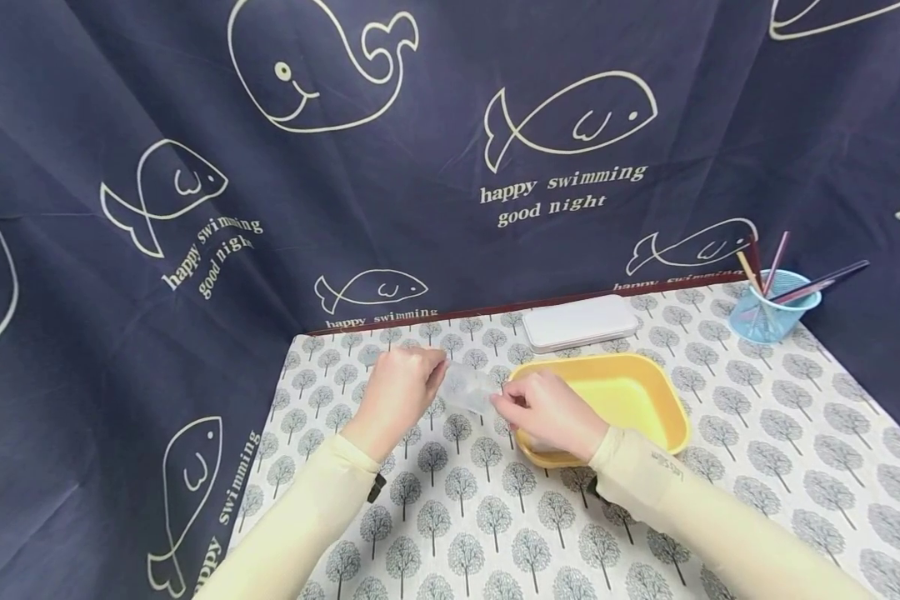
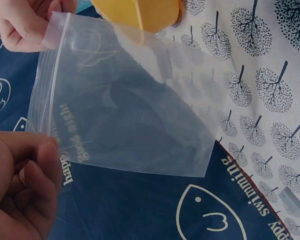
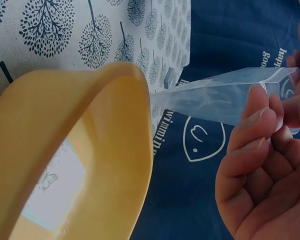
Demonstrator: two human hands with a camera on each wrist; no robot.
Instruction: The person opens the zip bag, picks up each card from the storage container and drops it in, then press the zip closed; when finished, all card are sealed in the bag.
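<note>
A clear zip-lock bag is stretched between both hands above the table, with nothing visible inside it. My left hand pinches one end of its zip edge between thumb and fingers. The other end is pinched by my right hand, which is above the left side of a yellow plastic basin. Inside the basin, the right wrist view shows a flat, pale piece with a butterfly print. Whether the bag's zip is parted, I cannot tell.
Behind the basin lies a white, flat case. A light-blue mesh cup with several pens and pencils stands at the back right. A small grey block sits near the table edge. Dark-blue printed cloth hangs behind.
</note>
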